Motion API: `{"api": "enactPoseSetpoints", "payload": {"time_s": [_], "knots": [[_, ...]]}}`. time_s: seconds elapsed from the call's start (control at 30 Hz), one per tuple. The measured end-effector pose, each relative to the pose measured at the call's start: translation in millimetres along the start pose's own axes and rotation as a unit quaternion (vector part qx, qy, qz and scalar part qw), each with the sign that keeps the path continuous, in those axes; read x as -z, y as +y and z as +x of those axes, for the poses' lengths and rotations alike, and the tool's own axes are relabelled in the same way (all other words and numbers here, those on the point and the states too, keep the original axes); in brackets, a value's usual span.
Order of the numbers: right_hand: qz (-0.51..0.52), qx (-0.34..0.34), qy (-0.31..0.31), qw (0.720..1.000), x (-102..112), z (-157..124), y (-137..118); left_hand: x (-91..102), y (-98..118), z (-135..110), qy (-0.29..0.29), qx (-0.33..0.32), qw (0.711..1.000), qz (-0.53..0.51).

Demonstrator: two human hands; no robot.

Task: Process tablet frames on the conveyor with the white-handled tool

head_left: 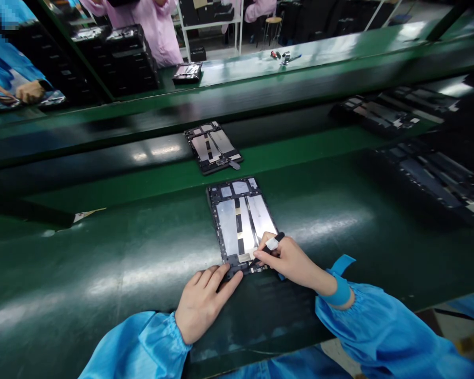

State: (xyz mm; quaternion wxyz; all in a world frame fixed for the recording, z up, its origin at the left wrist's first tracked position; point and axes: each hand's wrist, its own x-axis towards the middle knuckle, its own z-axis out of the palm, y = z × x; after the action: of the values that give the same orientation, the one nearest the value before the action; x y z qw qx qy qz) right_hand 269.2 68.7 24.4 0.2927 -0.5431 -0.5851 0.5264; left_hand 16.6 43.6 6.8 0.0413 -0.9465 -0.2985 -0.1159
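An opened tablet lies face down on the green bench, its inside showing silver plates, a dark strip and a black frame. My left hand rests at its near left corner, fingers stretched out and thumb apart, fingertips touching the edge. In my right hand is a slim black pen-like tool with a white wrap. The tool's tip points down at the tablet's near edge; whether it touches cannot be made out. A blue band circles my right wrist.
Beyond it lies a second opened tablet with a loose grey tab. Stacks of tablet parts stand at the right. A raised green shelf runs across the back, carrying black trays. A co-worker's hand is at far left.
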Motion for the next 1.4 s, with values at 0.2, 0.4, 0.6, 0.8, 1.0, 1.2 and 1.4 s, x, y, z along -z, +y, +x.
{"api": "enactPoseSetpoints", "payload": {"time_s": [0.2,0.4,0.6,0.8,1.0,1.2,1.4], "knots": [[0.008,0.003,0.004,1.000,-0.9,0.0,-0.3,0.3,0.2,0.7,-0.009,0.008,1.000,-0.004],[-0.017,0.009,0.009,1.000,-1.4,1.2,-3.3,-0.7,2.5,5.7,-0.016,0.030,0.999,-0.030],[-0.034,0.026,0.049,0.998,-0.5,1.3,-4.2,-1.1,3.9,18.4,-0.063,0.031,0.996,-0.046],[0.038,0.011,0.057,0.998,-1.7,2.8,5.5,-3.4,-14.2,3.1,0.006,-0.016,0.993,-0.118],[0.125,0.073,0.283,0.948,-4.9,11.7,23.1,-9.6,-21.4,7.1,0.060,-0.008,0.987,-0.151],[0.155,0.090,0.361,0.915,-1.4,10.9,23.1,-22.3,-26.3,44.8,0.020,-0.067,0.990,-0.120],[0.072,0.188,0.407,0.891,3.6,-0.3,18.2,-45.1,-44.7,117.7,-0.028,-0.077,0.990,-0.117]]}}
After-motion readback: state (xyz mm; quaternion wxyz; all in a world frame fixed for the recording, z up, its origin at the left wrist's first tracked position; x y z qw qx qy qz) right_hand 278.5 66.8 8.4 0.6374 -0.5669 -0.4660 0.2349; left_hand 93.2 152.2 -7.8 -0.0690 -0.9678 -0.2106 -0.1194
